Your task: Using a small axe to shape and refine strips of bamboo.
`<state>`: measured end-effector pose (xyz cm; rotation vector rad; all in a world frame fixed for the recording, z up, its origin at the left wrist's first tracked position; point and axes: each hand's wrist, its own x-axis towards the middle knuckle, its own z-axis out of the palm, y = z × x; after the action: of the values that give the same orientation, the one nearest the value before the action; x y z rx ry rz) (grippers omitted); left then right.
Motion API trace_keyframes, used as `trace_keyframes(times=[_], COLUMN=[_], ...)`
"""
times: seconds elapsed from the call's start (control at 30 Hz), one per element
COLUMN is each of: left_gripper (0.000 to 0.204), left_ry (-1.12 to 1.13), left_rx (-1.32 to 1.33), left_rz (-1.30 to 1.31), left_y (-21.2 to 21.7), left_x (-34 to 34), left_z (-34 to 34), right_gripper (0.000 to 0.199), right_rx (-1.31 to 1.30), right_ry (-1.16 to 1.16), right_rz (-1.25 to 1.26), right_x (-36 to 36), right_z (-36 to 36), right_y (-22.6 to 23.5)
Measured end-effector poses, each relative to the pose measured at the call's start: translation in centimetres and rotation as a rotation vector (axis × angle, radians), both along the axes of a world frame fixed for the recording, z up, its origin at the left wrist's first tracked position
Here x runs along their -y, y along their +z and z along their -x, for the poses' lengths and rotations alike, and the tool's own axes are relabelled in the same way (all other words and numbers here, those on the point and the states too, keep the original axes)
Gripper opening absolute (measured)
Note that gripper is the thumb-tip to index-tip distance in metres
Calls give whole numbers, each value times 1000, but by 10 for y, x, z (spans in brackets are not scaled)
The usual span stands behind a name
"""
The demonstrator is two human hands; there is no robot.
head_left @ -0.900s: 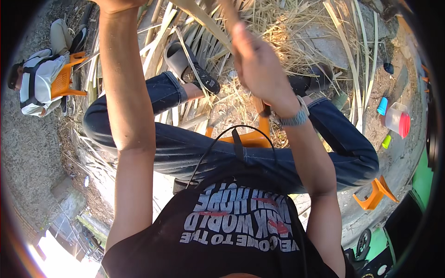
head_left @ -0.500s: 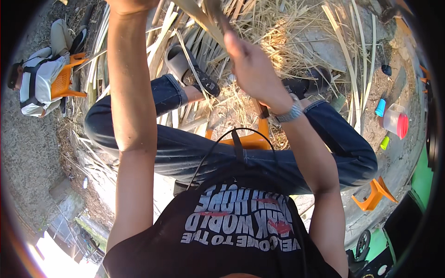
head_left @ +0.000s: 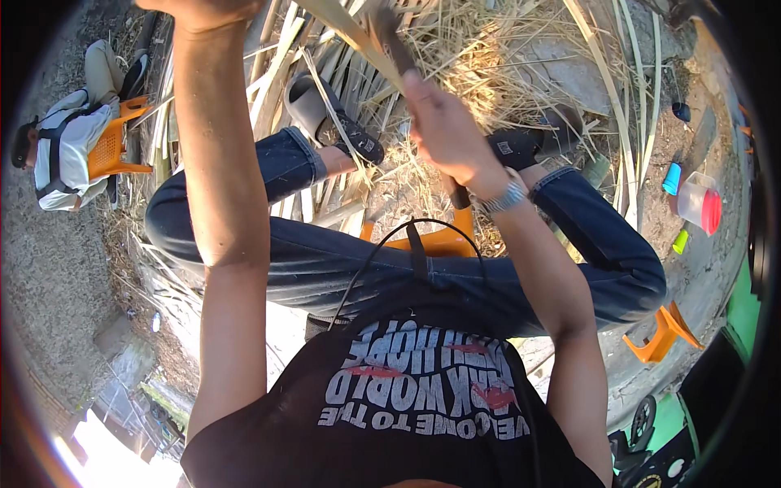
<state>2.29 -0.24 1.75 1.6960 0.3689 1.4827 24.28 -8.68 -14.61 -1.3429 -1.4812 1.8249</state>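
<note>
My right hand [head_left: 451, 134] is closed round a knife with a dark blade [head_left: 394, 45], whose handle end [head_left: 460, 195] shows below the wrist. A pale bamboo strip [head_left: 350, 31] slants down from the top edge and meets the blade just above my right thumb. At the top left, my left hand [head_left: 203, 10] is cut off by the picture's edge. Its fingers are out of sight, so what they hold cannot be seen. Under both hands lie many loose strips and fine shavings [head_left: 464, 73].
My legs [head_left: 325, 260] are bent around an orange stool [head_left: 439, 241]. Long strips [head_left: 602, 73] lie by the right foot. Farther right are a blue cup [head_left: 671, 179], a clear tub with a red lid [head_left: 698, 203] and an orange stool [head_left: 663, 333]. A person [head_left: 73, 150] sits at far left.
My left arm has shifted a little to the left and upward. My right hand has moved slightly, still gripping the knife against the strip.
</note>
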Motion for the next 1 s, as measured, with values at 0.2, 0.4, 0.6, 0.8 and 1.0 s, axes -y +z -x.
trace_keyframes(times=[0.2, 0.4, 0.6, 0.8, 1.0], left_gripper=[69, 68, 69, 69, 70], left_ry=[11, -61, 54, -8, 2], left_rx=[10, 140, 214, 163, 169], left_rz=[47, 151, 228, 154, 196], left_y=[-1, -3, -16, -3, -8], left_x=[6, -7, -1, 2, 8], left_z=[4, 20, 28, 29, 19], right_gripper=[67, 61, 63, 60, 57], right_rx=[105, -304, 19, -280, 171], right_ry=[-94, -178, 38, -129, 143], right_rz=[345, -256, 17, 78, -335], right_x=[-12, -14, -19, -15, -14], right_z=[-27, -6, -7, -20, -2], right_y=[-49, 96, 29, 115, 20])
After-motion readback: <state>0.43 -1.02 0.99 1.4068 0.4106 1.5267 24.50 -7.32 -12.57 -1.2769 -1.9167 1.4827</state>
